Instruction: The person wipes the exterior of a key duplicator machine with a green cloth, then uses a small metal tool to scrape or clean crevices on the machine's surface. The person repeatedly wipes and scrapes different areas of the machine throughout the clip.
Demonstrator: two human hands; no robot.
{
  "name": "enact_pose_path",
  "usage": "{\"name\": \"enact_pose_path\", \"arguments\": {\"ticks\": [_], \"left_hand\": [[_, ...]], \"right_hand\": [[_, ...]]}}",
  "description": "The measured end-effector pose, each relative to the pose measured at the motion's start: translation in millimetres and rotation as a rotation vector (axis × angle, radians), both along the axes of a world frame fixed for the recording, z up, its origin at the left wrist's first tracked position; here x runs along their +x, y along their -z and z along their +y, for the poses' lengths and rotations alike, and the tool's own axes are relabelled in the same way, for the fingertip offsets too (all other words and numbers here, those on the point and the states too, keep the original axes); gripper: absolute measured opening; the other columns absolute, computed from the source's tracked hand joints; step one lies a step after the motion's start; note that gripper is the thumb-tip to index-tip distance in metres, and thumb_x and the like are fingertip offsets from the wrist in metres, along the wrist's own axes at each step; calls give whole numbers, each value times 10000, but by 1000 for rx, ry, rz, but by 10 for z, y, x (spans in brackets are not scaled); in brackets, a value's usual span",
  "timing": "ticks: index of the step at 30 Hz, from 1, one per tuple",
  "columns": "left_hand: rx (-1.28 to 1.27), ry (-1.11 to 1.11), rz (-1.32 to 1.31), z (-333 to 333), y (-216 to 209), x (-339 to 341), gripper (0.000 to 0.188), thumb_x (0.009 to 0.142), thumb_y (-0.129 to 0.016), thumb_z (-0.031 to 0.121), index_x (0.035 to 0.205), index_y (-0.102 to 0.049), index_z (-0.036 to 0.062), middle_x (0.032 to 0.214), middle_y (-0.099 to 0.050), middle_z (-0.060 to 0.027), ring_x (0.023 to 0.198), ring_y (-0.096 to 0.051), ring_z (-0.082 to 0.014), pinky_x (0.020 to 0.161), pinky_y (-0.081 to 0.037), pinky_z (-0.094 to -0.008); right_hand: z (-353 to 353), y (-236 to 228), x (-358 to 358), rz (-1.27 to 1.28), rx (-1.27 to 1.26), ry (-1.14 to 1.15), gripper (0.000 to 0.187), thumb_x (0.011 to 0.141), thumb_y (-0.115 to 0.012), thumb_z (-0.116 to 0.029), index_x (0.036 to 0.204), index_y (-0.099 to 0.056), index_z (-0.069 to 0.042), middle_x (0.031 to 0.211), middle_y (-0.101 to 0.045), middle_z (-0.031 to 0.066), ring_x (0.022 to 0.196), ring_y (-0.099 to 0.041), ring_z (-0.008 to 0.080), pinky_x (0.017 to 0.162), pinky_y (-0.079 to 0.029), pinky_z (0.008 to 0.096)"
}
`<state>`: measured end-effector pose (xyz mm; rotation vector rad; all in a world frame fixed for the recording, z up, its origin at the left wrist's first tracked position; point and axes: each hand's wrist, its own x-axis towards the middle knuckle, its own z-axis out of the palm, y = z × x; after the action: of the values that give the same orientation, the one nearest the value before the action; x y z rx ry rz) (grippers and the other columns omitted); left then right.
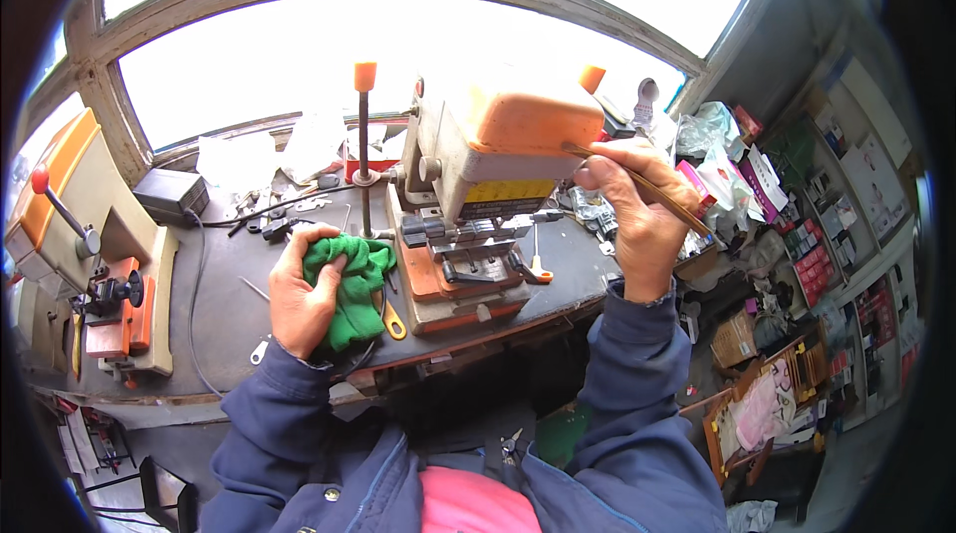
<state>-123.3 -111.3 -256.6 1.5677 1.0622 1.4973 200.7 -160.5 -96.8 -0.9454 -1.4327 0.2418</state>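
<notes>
Evidently, the left grip clutches green cloth, spilling rightward; the right grip pinches a slender tool.

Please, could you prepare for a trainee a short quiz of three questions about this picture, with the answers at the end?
1. What does the left hand hold?
2. True or false: the right hand is empty.
3. Which colour is the round knob on the lever of the leftmost machine?
A) blue
B) red
C) green

Key:
1. A green cloth.
2. False; it holds a thin stick.
3. B
</notes>
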Motion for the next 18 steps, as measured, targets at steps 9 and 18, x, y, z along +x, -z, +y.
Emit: {"name": "enact_pose_path", "arguments": {"ticks": [9,18], "left_hand": [[-15,33,46,-9,-4,-34,267,1000,-654,-76,1255,-656,4,1090,-722,-53,1040,-673,-125,965,-537,-279],[25,-11,23,-12,-3,-16,261,954,-680,-71,1206,-693,-3,1028,-754,-85,972,-707,-143,912,-559,-293]], "right_hand": [[1,19,-45,-11,17,41,167,985,-785,42,1150,-790,67,969,-804,111,854,-786,161,798,-638,272],[5,36,-60,11,14,76,146,982,-792,34,1125,-793,66,955,-801,100,844,-790,168,784,-640,271]]}}
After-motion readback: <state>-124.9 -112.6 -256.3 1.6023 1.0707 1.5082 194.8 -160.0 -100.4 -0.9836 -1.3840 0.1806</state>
